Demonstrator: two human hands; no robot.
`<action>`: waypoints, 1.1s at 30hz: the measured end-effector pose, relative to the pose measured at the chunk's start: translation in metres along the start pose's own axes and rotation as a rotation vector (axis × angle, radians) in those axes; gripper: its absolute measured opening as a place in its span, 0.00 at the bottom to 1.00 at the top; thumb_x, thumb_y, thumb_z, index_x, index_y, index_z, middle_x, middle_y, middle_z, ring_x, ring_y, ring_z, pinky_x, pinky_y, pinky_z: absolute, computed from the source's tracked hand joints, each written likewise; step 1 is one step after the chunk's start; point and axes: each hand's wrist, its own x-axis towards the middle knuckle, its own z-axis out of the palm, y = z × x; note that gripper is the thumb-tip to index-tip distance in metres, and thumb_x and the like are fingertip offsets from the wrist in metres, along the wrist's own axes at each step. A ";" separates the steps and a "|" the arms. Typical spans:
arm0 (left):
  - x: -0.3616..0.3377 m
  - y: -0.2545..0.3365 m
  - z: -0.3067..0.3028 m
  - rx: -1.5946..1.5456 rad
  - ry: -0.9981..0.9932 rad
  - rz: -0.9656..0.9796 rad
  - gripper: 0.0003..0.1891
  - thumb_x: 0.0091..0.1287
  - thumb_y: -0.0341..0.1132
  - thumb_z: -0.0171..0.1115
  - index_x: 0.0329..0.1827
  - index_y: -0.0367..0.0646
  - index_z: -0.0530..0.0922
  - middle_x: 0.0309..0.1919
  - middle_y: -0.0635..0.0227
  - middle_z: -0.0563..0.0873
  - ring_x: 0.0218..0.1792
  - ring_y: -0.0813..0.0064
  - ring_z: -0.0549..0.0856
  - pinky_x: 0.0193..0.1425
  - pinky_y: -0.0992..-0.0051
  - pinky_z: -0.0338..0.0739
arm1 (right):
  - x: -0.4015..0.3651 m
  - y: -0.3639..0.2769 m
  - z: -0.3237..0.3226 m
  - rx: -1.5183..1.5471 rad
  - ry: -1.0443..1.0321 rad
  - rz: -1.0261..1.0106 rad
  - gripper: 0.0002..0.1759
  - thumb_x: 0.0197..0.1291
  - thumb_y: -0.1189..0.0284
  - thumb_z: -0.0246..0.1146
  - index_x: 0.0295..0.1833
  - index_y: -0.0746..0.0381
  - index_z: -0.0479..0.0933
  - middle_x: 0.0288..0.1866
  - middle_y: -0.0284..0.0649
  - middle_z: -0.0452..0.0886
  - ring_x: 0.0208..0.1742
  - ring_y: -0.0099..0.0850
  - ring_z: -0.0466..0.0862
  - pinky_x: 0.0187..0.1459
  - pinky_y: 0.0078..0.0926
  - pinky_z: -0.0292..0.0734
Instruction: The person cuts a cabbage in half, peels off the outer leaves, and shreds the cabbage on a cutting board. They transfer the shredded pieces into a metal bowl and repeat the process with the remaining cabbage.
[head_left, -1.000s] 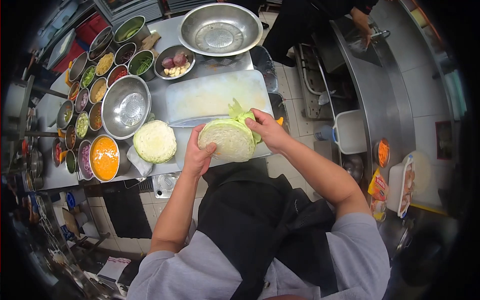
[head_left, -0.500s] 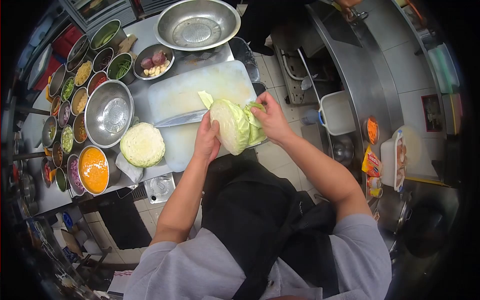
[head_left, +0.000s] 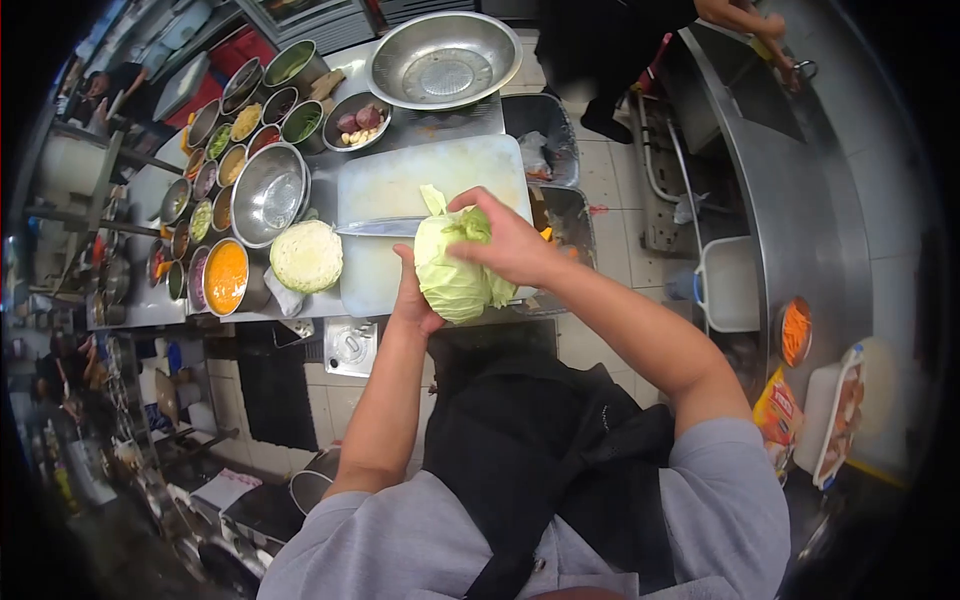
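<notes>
Counter (head_left: 150,195): held cabbage (head_left: 450,275), bowl (head_left: 205,288) of sauce (head_left: 226,278)

1. Stainless-steel counter (head_left: 324,165), long, running away to the left; carries all items below.
2. White cutting board (head_left: 400,180), flat at the near right end of the counter.
3. Knife (head_left: 385,227), lying flat across the board, blade pointing left.
4. Half cabbage (head_left: 306,256), cut face up, just left of the board.
5. Crumpled cloth (head_left: 285,298), at the counter's near edge, touching the half cabbage.
6. Perforated steel bowl (head_left: 268,193), beyond the half cabbage.
7. Bowl of orange sauce (head_left: 226,277), left of the half cabbage.
8. Large steel basin (head_left: 444,58), beyond the board.
9. Small bowl of onions and garlic (head_left: 356,120), left of the basin.
10. Rows of small steel tubs (head_left: 215,150), holding chopped ingredients, along the far left.
</notes>
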 end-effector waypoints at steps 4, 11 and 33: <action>0.011 -0.032 0.011 -0.218 -0.016 0.145 0.54 0.67 0.82 0.41 0.84 0.48 0.60 0.77 0.56 0.72 0.75 0.54 0.74 0.77 0.49 0.72 | -0.016 -0.026 -0.045 -0.323 -0.377 0.042 0.31 0.61 0.69 0.72 0.67 0.57 0.68 0.43 0.54 0.85 0.49 0.52 0.86 0.51 0.42 0.80; 0.038 -0.051 0.011 -0.415 -0.037 0.169 0.53 0.65 0.80 0.52 0.84 0.53 0.60 0.80 0.56 0.68 0.76 0.48 0.72 0.69 0.25 0.70 | -0.018 0.034 -0.120 -0.374 -0.118 -0.105 0.20 0.63 0.76 0.64 0.61 0.61 0.78 0.44 0.54 0.87 0.48 0.52 0.88 0.52 0.43 0.81; 0.023 -0.046 -0.018 -0.360 -0.067 0.153 0.48 0.72 0.76 0.46 0.84 0.48 0.61 0.76 0.56 0.73 0.73 0.47 0.75 0.73 0.42 0.75 | 0.015 0.118 -0.104 -0.680 -0.111 0.041 0.31 0.65 0.69 0.69 0.73 0.56 0.74 0.72 0.49 0.75 0.69 0.50 0.79 0.71 0.44 0.75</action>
